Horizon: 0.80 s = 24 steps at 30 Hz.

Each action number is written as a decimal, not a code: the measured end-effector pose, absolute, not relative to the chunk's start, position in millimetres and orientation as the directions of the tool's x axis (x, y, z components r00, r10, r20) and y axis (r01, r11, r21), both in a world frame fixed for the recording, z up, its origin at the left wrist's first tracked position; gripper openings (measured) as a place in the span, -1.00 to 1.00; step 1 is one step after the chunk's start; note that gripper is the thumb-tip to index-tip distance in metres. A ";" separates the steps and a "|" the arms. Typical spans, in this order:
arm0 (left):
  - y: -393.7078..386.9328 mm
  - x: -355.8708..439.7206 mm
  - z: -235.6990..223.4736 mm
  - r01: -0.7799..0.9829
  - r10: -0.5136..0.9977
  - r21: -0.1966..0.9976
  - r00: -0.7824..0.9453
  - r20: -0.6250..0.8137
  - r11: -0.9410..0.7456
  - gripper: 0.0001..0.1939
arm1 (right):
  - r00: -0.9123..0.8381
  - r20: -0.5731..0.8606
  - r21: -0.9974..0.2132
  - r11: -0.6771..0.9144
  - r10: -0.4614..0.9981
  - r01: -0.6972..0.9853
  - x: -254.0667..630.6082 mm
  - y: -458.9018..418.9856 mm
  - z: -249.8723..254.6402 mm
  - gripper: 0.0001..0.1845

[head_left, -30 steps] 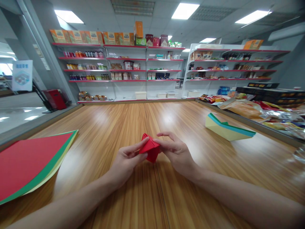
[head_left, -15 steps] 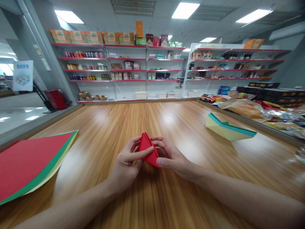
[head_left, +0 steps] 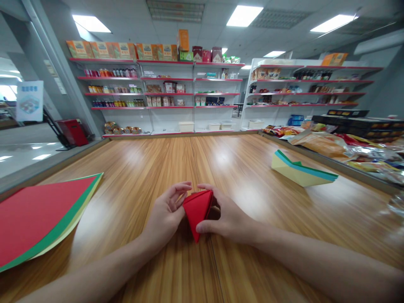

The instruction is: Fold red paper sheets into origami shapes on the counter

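Observation:
A folded red paper shape (head_left: 197,210) with a point toward me sits low over the wooden table (head_left: 221,164), held between both hands. My left hand (head_left: 166,214) curls its fingers against the shape's left side. My right hand (head_left: 227,216) wraps round the right side, its thumb pressed on the lower right edge and its fingers behind the paper. Part of the paper's back is hidden by my right fingers.
A stack of red, green and yellow paper sheets (head_left: 38,214) lies at the left table edge. A folded pile of yellow, blue and green paper (head_left: 299,170) lies at the right. Snack packets (head_left: 334,145) crowd a counter beyond it. Stocked shelves (head_left: 158,94) line the far wall.
The red paper shape has been turned and lowered toward the table, its point now facing me. Both hands have shifted their hold and come down with it.

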<state>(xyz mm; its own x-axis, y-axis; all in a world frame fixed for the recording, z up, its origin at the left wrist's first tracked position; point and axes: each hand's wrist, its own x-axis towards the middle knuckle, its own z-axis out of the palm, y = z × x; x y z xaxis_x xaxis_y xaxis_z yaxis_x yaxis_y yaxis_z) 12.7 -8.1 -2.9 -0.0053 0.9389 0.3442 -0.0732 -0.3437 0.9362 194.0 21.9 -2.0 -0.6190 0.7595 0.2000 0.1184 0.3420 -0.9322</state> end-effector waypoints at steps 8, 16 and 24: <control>-5.4 14.0 -3.8 0.118 0.964 0.963 0.142 0.223 -0.241 -0.69 | -0.567 0.160 -0.961 0.259 0.808 0.099 193.1 21.2 -2.2 -0.33; -4.2 7.5 -7.3 0.359 0.977 0.910 0.030 0.210 -0.206 -0.73 | -0.598 0.146 -0.975 0.216 0.788 0.046 191.3 22.5 -0.7 -0.36; -8.2 6.4 -4.3 0.508 0.972 0.831 0.069 0.225 -0.228 -0.80 | -0.646 0.148 -0.952 0.285 0.749 0.113 191.0 19.8 -1.2 -0.38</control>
